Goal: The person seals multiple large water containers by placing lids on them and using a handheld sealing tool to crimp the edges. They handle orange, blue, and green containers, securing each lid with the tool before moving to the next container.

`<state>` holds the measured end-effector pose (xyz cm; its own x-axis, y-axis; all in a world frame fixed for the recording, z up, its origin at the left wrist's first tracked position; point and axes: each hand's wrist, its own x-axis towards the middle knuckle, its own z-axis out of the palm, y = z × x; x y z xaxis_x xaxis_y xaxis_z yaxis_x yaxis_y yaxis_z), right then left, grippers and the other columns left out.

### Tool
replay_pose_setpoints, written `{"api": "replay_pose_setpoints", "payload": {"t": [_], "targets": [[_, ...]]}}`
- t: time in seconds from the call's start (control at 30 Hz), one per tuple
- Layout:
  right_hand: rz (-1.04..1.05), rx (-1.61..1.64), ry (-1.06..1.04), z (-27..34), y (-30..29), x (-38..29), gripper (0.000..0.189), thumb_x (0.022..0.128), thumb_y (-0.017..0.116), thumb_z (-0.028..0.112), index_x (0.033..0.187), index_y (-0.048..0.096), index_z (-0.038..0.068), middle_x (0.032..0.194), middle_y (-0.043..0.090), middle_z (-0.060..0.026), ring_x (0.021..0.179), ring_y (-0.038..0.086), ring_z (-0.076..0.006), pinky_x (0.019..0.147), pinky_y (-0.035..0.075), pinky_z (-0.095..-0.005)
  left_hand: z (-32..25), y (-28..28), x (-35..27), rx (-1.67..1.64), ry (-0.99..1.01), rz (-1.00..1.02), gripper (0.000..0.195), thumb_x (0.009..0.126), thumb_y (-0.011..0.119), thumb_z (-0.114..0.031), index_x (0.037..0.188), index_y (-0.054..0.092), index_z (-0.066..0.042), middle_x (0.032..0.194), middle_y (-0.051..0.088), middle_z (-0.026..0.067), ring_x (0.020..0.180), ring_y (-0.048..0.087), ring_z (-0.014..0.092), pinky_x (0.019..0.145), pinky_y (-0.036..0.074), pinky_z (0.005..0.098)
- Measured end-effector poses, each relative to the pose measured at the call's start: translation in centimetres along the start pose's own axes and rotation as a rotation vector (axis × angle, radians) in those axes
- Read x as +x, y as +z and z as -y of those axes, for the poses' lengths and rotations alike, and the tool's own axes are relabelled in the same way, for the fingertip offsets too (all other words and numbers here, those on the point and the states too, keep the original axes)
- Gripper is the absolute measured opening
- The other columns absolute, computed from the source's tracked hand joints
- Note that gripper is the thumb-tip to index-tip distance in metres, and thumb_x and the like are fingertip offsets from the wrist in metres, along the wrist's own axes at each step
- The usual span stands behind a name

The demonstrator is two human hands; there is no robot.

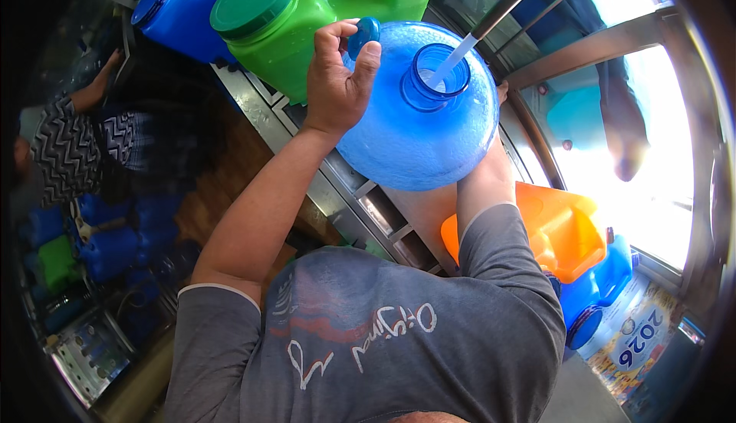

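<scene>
My left hand [345, 78] pinches a round blue cap [364, 35] between thumb and fingers, beside the shoulder of a large translucent blue water bottle [402, 141]. The bottle's open neck [440, 78] faces up towards me. From the end of a metal pipe [512, 0], a pale stream of water [454, 61] runs down into the neck. My right forearm [489, 176] passes behind the bottle's near right side. Only a bit of my right hand [502, 92] shows at the bottle's right edge; its grip is hidden.
A green jug [339, 9] with a dark green lid and blue jugs [184, 9] stand beyond my left hand. An orange container [563, 227] and a blue jug [592, 302] are by my right arm. A metal-framed window [627, 147] borders the right. Another person's patterned sleeve [69, 141] shows at left.
</scene>
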<state>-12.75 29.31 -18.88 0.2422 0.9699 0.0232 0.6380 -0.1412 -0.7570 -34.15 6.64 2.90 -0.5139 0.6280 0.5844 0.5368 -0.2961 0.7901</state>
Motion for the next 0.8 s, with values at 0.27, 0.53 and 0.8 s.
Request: {"api": "replay_pose_setpoints", "payload": {"t": [0.27, 0.53, 0.8], "targets": [[0.010, -0.006, -0.012, 0.52, 0.49, 0.29, 0.067, 0.086, 0.068, 0.032, 0.142, 0.049, -0.001, 0.144, 0.050, -0.0231, 0.133, 0.049, -0.0402, 0.109, 0.043, -0.0461, 0.33, -0.18, 0.04, 0.074, 0.014, 0.003, 0.038, 0.098, 0.067, -0.032, 0.116, 0.048, -0.006, 0.115, 0.061, 0.0121, 0.094, 0.060, 0.023, 0.086, 0.051, 0.0364], [0.015, -0.007, -0.019, 0.72, 0.72, 0.34, 0.067, 0.086, 0.068, 0.032, 0.142, 0.049, -0.001, 0.144, 0.050, -0.0230, 0.132, 0.049, -0.0400, 0.109, 0.043, -0.0460, -0.19, -0.46, -0.17, 0.059, -0.028, 0.037, 0.038, 0.099, 0.065, -0.033, 0.119, 0.047, -0.006, 0.126, 0.060, 0.0126, 0.101, 0.056, 0.017, 0.093, 0.047, 0.0339], [0.024, -0.012, -0.027, 0.64, 0.55, 0.07, 0.067, 0.087, 0.068, 0.032, 0.142, 0.049, -0.001, 0.143, 0.051, -0.0229, 0.132, 0.049, -0.0398, 0.109, 0.043, -0.0458, -0.30, -0.41, -0.06, 0.086, 0.011, 0.000, 0.038, 0.098, 0.066, -0.034, 0.116, 0.048, -0.006, 0.115, 0.062, 0.0112, 0.093, 0.058, 0.021, 0.086, 0.049, 0.0360]]}}
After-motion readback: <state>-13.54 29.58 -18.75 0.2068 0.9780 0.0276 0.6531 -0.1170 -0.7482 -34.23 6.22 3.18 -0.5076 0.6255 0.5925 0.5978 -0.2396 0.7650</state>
